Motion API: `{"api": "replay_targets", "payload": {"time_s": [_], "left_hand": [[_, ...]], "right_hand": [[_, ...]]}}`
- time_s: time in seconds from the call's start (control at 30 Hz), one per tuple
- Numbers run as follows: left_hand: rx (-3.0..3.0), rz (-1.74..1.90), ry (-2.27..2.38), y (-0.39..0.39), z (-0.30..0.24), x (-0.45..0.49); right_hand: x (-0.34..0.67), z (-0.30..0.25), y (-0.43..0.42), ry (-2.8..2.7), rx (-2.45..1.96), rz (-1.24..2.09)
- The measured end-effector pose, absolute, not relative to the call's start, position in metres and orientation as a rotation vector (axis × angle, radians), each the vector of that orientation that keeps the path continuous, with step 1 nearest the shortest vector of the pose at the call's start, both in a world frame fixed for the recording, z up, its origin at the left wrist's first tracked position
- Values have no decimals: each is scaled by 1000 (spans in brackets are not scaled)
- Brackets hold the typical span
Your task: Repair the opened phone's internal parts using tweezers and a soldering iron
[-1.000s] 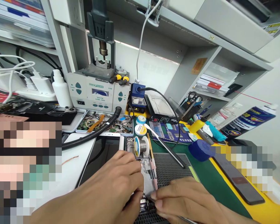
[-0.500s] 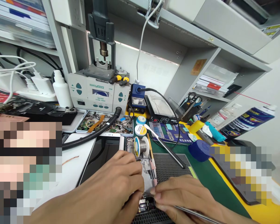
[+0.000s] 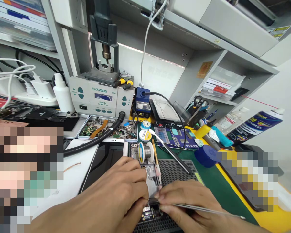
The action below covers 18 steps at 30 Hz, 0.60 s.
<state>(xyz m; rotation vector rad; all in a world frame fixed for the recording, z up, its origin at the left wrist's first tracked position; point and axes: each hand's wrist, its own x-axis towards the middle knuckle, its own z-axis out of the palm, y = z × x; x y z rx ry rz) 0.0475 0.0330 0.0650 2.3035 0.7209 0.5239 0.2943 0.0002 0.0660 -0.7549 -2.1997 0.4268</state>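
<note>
An opened phone (image 3: 151, 186), its inner metal frame and small circuit parts showing, lies lengthwise in front of me on a black perforated mat (image 3: 177, 173). My left hand (image 3: 126, 187) is closed on the phone's left side, its thumb and fingertips bent in near the lower part. My right hand (image 3: 189, 202) is closed round slim metal tweezers (image 3: 208, 209), which lie across the palm and point outward to the right. Its thumb and fingertips meet at the phone, close to the left fingertips. What lies between the fingertips is hidden.
A solder spool (image 3: 146, 152) stands on the phone's far end, beside a thin brush-like stick (image 3: 156, 158). A white-handled tool (image 3: 169, 150) lies behind. To the left are a dark-screened tablet (image 3: 104, 161), a black hose (image 3: 102, 141) and a tray of circuit parts (image 3: 111, 124); a blue round container (image 3: 207, 156) is right.
The tweezers have swung, their free end now higher and farther right. My right fingers have shifted slightly at the phone; my left hand stays nearly in place. The whole view has drifted a little.
</note>
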Motion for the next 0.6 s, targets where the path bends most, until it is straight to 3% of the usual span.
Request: {"api": "replay_targets", "payload": {"time_s": [0.27, 0.6], "left_hand": [[2329, 464, 722, 32, 64, 48], [2250, 505, 783, 29, 57, 45]], "right_hand": [[289, 63, 4, -2082, -843, 749], [294, 64, 8, -2008, -861, 719]]}}
